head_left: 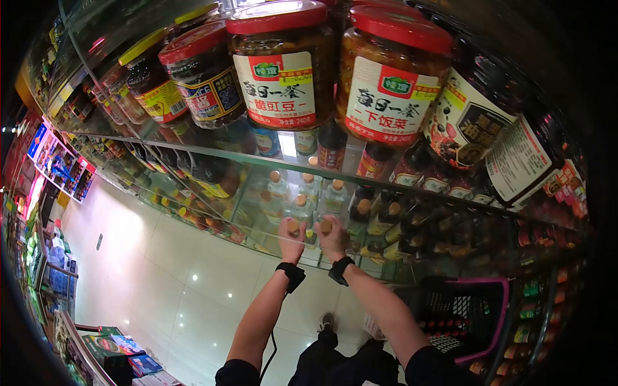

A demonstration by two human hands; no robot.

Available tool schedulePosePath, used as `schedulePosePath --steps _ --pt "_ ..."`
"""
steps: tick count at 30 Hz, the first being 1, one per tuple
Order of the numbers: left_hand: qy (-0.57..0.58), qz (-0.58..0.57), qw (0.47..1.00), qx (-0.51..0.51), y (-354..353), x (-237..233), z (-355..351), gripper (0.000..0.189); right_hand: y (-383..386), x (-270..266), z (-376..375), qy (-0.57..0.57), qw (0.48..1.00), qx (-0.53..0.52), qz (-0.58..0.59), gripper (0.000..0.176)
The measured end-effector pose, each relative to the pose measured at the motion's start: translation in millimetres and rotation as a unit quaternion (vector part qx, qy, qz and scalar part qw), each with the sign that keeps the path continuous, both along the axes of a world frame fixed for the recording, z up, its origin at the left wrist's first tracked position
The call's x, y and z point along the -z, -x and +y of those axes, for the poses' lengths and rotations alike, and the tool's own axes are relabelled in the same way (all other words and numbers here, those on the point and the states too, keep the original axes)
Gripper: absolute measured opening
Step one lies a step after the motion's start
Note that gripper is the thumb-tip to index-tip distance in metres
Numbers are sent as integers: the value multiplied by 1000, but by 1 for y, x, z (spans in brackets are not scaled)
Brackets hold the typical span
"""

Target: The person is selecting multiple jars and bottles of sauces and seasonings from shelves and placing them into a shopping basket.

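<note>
On a lower shelf, my left hand (293,246) is wrapped around the neck of a bottle with a tan cap (293,228). My right hand (335,242) grips a second tan-capped bottle (326,226) just beside it. Fingers and palms cover most of both bottles. Right behind them stand several clear bottles (300,207) with the same tan caps and pale labels. To the right of my right hand are dark bottles (380,222), also tan-capped. Black bands circle both my wrists.
Above my hands, a glass shelf (257,157) carries red-lidded jars (273,77) and dark labelled jars (473,116). A black basket with a pink rim (502,315), holding several red-capped items, stands at lower right. Pale tiled floor (161,270) lies left; boxes (116,350) sit at lower left.
</note>
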State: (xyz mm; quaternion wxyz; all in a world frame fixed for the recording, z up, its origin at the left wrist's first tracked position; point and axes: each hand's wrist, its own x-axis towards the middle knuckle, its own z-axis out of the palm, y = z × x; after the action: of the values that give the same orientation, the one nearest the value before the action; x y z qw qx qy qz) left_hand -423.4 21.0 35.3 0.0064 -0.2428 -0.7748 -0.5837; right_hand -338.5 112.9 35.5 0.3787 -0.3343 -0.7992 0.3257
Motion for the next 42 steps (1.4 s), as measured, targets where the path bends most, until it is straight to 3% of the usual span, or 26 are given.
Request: schedulePosePath --steps 2,5,7,9,10,15,17,20,26,32,39,42 --pt "-4 -7 1000 -17 -6 -2 -2 28 -13 11 -6 -46 999 -19 8 30" --pt "6 71 997 -40 -9 8 -9 27 -37 27 -12 -8 997 -15 71 31" --pt "-72 -107 992 0 -14 10 -17 27 -57 28 -14 -29 995 6 94 31" --pt "-88 -76 993 2 -23 2 -23 23 -82 6 -25 88 995 8 50 29" --pt "-105 -46 993 2 -28 -3 -25 19 -94 -8 -29 62 997 20 37 27" --pt "-16 -58 998 8 -58 -17 -45 18 -149 -12 -41 85 993 43 70 31" --pt "7 -61 997 38 -73 -27 -54 19 -177 -27 -44 132 991 21 9 28" --pt "10 -62 994 87 -98 -30 -60 19 -218 -38 -44 166 986 -13 30 25" --pt "92 -118 956 252 -144 -65 -39 17 -292 -63 -24 138 989 -3 47 25" --pt "72 -78 930 353 -209 -116 16 16 -365 -109 13 73 995 46 41 24" --pt "33 -30 895 443 -308 -147 73 11 -459 -117 53 7 992 121 37 23" --pt "38 -94 868 486 -348 -144 96 9 -499 -119 69 28 988 148 39 24"
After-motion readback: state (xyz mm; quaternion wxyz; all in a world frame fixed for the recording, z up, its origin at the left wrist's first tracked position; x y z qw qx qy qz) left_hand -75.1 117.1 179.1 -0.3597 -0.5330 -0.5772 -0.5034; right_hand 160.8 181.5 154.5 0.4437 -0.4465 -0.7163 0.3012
